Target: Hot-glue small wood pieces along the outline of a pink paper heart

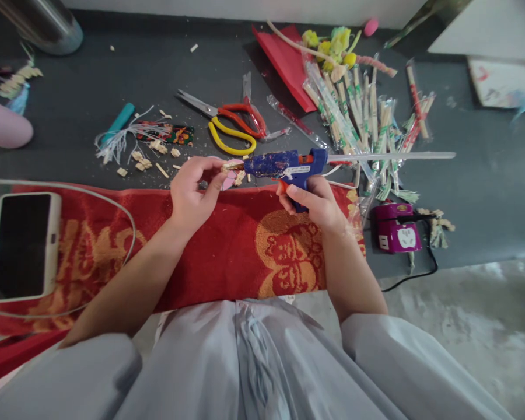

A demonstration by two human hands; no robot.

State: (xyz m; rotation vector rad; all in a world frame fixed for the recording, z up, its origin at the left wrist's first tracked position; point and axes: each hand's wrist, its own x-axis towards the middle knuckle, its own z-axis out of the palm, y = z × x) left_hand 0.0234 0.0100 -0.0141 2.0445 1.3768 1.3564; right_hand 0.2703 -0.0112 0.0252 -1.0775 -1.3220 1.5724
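Phone (21, 245) is laid on red towel (223, 251), bench's (476, 186) near edge, left; towel is crossed by white cable (129, 216). Small pale piece (227, 168) is pinched by left hand's (190, 195) thumb and index finger, at glue gun's (271, 164) tip. Scissors (234, 114) are placed beyond. Gun is gripped by right hand (321, 204), fingers curled round handle. Wrapped sticks (352, 108) are heaped toward far edge; purple socket (394, 227), near edge.

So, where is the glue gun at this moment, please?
In the head view, the glue gun is near the centre, below the scissors, held in the right hand and pointing towards the left hand.
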